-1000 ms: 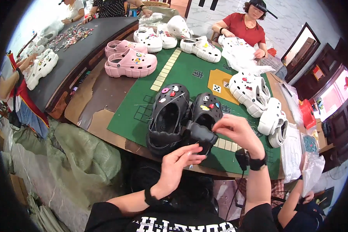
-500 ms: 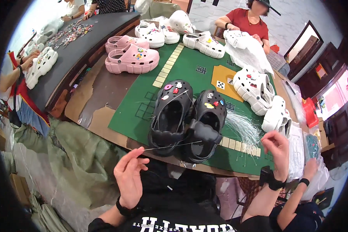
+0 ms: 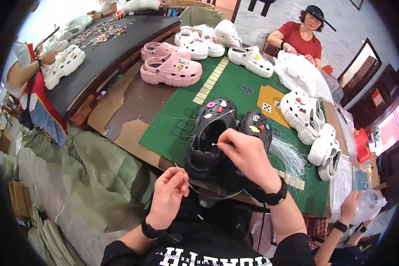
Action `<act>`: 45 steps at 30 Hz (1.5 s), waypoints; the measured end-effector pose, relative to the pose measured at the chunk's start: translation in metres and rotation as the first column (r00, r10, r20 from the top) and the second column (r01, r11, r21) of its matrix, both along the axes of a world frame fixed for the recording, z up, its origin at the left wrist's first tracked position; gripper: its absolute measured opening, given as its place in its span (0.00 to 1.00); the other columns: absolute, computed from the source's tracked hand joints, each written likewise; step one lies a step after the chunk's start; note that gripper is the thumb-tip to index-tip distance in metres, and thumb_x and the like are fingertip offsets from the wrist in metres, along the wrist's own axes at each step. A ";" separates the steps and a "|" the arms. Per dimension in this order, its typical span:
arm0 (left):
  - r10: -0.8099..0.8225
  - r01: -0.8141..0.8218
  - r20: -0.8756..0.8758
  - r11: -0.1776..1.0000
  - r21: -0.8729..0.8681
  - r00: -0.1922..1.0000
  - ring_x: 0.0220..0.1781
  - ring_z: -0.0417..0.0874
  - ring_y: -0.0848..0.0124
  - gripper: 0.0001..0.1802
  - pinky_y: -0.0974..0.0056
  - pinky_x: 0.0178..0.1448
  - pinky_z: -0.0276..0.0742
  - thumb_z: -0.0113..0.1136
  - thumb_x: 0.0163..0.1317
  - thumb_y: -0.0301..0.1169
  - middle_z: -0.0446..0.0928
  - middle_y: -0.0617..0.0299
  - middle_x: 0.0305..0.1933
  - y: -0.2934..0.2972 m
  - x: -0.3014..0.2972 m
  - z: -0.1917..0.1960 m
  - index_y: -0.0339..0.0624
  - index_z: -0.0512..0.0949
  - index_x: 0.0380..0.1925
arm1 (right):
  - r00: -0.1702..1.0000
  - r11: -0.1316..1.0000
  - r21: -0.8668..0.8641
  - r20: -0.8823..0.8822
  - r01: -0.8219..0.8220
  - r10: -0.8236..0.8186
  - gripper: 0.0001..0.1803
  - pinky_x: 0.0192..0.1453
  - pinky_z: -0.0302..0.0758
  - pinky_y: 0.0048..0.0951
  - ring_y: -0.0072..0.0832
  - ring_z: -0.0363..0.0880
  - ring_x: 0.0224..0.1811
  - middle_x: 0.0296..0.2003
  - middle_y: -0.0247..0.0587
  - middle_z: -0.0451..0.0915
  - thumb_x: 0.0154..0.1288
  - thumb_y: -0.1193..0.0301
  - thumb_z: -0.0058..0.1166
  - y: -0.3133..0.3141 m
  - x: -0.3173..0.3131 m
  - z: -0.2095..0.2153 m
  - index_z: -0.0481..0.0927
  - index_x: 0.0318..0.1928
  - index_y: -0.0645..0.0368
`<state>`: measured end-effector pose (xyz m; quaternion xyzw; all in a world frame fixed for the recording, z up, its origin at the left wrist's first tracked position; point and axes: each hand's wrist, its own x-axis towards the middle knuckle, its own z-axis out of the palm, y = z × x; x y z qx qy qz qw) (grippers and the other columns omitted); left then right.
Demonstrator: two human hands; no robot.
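Two black clogs [image 3: 210,133] with small coloured charms stand side by side at the near edge of a green mat [image 3: 235,95]. My right hand [image 3: 246,157] rests over the clogs, its fingertips pinched on a thin clear string at the left clog's opening. My left hand [image 3: 168,195] is lower, in front of the table edge, pinching the other end of that string, which loops between the two hands. A bundle of clear strings [image 3: 290,157] lies on the mat just right of the clogs.
Pink clogs [image 3: 170,68] and several white clogs [image 3: 303,113] lie on the table. A person in a red top [image 3: 299,37] sits across it. Another person's hand [image 3: 348,206] is at lower right. Grey sacks [image 3: 97,173] lie on the floor to the left.
My right hand has come back from the far right onto the clogs, and my left hand has closed on the string; a second ago both hands were together at the clogs' heels.
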<state>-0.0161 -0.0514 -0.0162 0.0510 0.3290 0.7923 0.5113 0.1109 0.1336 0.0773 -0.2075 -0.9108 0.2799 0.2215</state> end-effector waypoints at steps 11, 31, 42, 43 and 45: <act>-0.218 0.164 -0.303 0.968 -0.192 0.928 0.19 0.75 0.77 0.10 0.74 0.22 0.68 0.55 0.72 0.31 0.79 0.61 0.31 0.027 0.001 0.030 0.36 0.79 0.43 | 1.000 0.797 -0.604 0.002 -0.005 0.008 0.09 0.24 0.64 0.20 0.13 0.70 0.22 0.27 0.28 0.79 0.70 0.66 0.56 0.031 -0.022 -0.001 0.79 0.40 0.60; -0.305 0.260 -0.304 0.948 -0.182 0.902 0.22 0.71 0.83 0.08 0.76 0.24 0.60 0.54 0.71 0.29 0.78 0.68 0.31 0.043 0.003 0.027 0.37 0.80 0.42 | 0.868 0.756 -0.634 0.272 -0.163 0.416 0.09 0.22 0.60 0.16 0.07 0.66 0.22 0.26 0.20 0.77 0.68 0.76 0.54 0.045 -0.025 0.005 0.84 0.46 0.60; -0.214 0.102 -0.491 0.964 -0.244 0.844 0.24 0.76 0.78 0.13 0.73 0.29 0.71 0.52 0.72 0.28 0.83 0.61 0.47 0.017 -0.003 0.045 0.35 0.81 0.50 | 0.935 0.923 -0.368 -0.274 0.113 -0.224 0.05 0.24 0.67 0.20 0.13 0.73 0.22 0.23 0.30 0.79 0.71 0.73 0.56 0.006 0.009 0.003 0.80 0.42 0.61; -0.068 -0.092 -0.629 0.972 -0.218 0.774 0.24 0.77 0.78 0.13 0.73 0.30 0.73 0.52 0.72 0.27 0.83 0.61 0.48 0.014 -0.003 0.040 0.35 0.81 0.51 | 0.889 0.912 -0.374 -0.344 0.167 -0.304 0.04 0.24 0.67 0.19 0.12 0.73 0.22 0.23 0.30 0.79 0.70 0.74 0.57 -0.003 0.017 0.004 0.80 0.41 0.61; 0.049 -0.229 -0.783 0.966 -0.122 0.621 0.25 0.77 0.79 0.12 0.73 0.30 0.74 0.53 0.70 0.22 0.83 0.60 0.51 0.010 -0.005 0.038 0.36 0.81 0.49 | 0.870 0.910 -0.381 -0.379 0.163 -0.315 0.03 0.25 0.67 0.19 0.12 0.74 0.23 0.24 0.30 0.79 0.70 0.76 0.57 -0.024 0.027 0.005 0.81 0.41 0.61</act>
